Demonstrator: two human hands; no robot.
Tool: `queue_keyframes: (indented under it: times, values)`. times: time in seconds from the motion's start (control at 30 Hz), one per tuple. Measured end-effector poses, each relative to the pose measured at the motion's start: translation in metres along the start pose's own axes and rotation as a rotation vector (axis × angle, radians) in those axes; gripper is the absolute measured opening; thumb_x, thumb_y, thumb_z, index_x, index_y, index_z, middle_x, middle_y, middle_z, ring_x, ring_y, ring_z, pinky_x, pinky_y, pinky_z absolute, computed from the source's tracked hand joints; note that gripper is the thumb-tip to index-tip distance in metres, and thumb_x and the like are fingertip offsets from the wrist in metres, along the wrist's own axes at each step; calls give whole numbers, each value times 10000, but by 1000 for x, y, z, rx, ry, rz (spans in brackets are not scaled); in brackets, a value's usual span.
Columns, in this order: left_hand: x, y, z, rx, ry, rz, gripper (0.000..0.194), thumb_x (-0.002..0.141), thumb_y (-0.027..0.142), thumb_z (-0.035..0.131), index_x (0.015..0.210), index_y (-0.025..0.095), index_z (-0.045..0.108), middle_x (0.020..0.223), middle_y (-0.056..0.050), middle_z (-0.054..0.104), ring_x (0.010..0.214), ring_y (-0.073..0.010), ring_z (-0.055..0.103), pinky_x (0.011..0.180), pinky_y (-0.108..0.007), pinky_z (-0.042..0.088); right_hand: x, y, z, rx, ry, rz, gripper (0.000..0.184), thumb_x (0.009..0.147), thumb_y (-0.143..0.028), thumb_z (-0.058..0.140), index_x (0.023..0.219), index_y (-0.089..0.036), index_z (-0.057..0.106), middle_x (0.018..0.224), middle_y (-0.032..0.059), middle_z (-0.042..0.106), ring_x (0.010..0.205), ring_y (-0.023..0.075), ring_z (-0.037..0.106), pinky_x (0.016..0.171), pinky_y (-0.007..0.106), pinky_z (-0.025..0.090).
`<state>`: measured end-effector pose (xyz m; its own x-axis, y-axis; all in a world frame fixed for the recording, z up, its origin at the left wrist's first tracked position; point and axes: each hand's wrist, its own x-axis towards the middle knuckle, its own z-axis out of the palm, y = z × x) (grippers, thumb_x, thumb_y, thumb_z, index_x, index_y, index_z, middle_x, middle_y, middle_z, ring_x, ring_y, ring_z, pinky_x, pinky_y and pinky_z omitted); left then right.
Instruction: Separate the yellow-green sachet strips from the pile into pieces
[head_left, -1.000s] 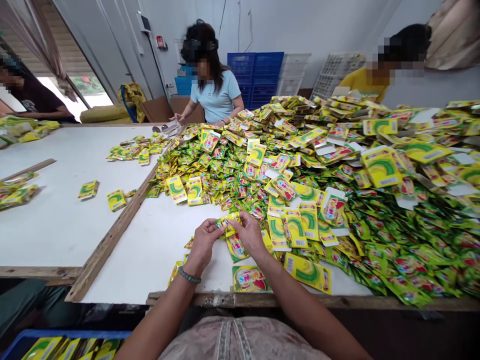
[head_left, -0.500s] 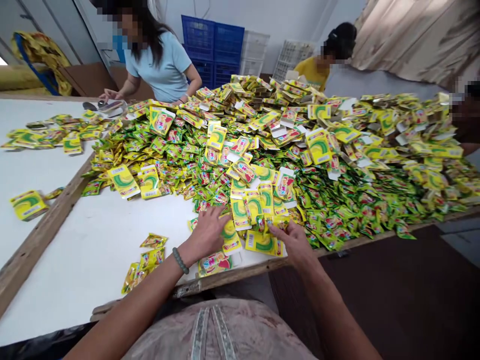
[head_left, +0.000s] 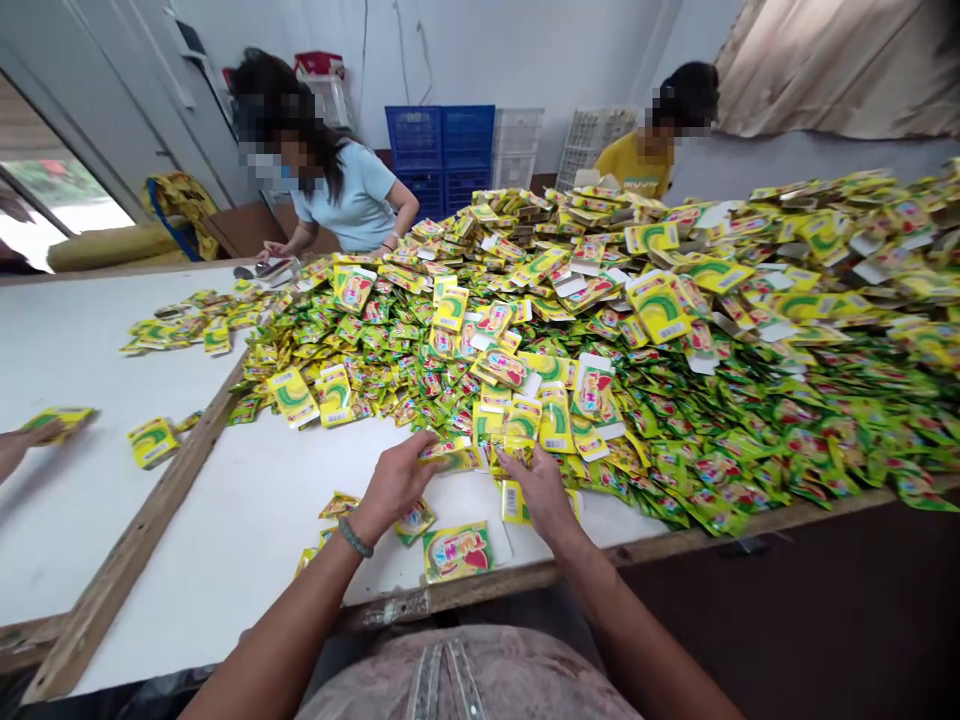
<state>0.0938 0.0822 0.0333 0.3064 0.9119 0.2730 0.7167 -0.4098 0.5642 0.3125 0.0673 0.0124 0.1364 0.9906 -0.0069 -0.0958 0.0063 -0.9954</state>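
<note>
My left hand [head_left: 396, 480], with a beaded bracelet at the wrist, grips a small yellow carton [head_left: 459, 458] that lies on its side and points toward my other hand. Close by on the right, my right hand [head_left: 538, 492] pinches a small yellow sachet [head_left: 507, 458], partly hidden by the fingers. Under that hand rests a flat yellow box [head_left: 516, 502] with a barcode. A box with a watermelon print [head_left: 457, 552] lies nearest to me, and a green-yellow sachet [head_left: 414, 520] sits beneath my left wrist.
A big heap of green sachets [head_left: 720, 440] and yellow boxes [head_left: 660, 305] covers the table's middle and right. A wooden strip [head_left: 150, 530] divides the white tabletop [head_left: 247, 500]. At far left a co-worker's hand [head_left: 15, 450] holds a box. Two people stand behind the heap.
The view has shifted, and my hands are closer together. My left hand has lifted and turned the yellow carton sideways. Another person's hand with a box has come in at the left.
</note>
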Motion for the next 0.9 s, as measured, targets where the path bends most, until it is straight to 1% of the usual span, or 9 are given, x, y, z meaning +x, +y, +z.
queue_keyframes:
  times: [0.07, 0.13, 0.23, 0.33, 0.47, 0.53, 0.63, 0.73, 0.9]
  values:
    - [-15, -10, -11, 106, 240, -33, 223, 848, 268, 484, 1055, 206, 538, 1010, -70, 631, 921, -210, 593, 811, -315, 450, 5, -7, 16, 132, -7, -5, 391, 723, -428, 664, 1023, -195, 569, 1036, 53, 676, 907, 211, 635, 795, 346, 502]
    - [-29, -20, -20, 254, 333, -40, 214, 849, 265, 477, 1036, 184, 544, 1131, -110, 591, 1060, -239, 538, 904, -366, 415, 8, -11, 31, 146, -20, -8, 391, 722, -438, 654, 1010, -189, 563, 1022, 58, 676, 894, 213, 632, 757, 333, 501]
    - [-42, -34, -29, 361, 163, -139, 347, 808, 414, 538, 1045, 161, 549, 1228, -154, 545, 1157, -286, 480, 943, -405, 384, 14, -8, 53, -132, -61, -27, 345, 695, -441, 654, 894, -167, 590, 883, 63, 683, 815, 215, 614, 710, 324, 475]
    - [-40, -44, -35, 362, -17, -335, 536, 808, 510, 497, 1184, 128, 500, 1144, -169, 594, 1086, -285, 532, 870, -373, 414, 23, -1, 73, -434, -81, -56, 257, 690, -411, 626, 759, -169, 576, 724, 34, 644, 683, 182, 560, 645, 302, 429]
    - [-24, -53, -41, 338, -242, -399, 556, 734, 516, 581, 1145, 141, 572, 1058, -151, 635, 980, -288, 571, 763, -325, 407, 33, 5, 89, -545, -109, -92, 236, 675, -394, 624, 669, -181, 522, 629, 8, 579, 596, 156, 494, 586, 287, 385]
    - [-20, -54, -44, 235, -309, -400, 462, 690, 538, 612, 957, 162, 652, 906, -103, 667, 830, -249, 594, 654, -282, 387, 34, 6, 91, -438, -135, -66, 252, 678, -409, 629, 710, -176, 540, 672, 20, 603, 629, 168, 527, 605, 294, 406]
    - [-25, -53, -45, 24, -229, -429, 396, 677, 565, 608, 733, 175, 646, 657, -17, 618, 624, -174, 534, 539, -244, 312, 31, 6, 90, -157, -164, 6, 325, 701, -447, 620, 858, -167, 567, 775, 41, 650, 722, 193, 589, 656, 308, 451]
    - [-35, -44, -41, -295, -82, -451, 392, 673, 552, 627, 725, 163, 627, 628, 14, 589, 590, -139, 496, 529, -223, 313, 28, 6, 90, -53, -217, 26, 382, 698, -463, 637, 938, -173, 575, 820, 42, 665, 778, 202, 606, 699, 319, 471]
    - [-49, -30, -33, -754, 81, -575, 362, 691, 486, 653, 809, 147, 606, 708, 1, 635, 592, -125, 529, 551, -216, 387, 33, 1, 90, -209, -427, 52, 315, 683, -427, 669, 858, -172, 611, 822, 30, 672, 760, 186, 601, 706, 309, 471]
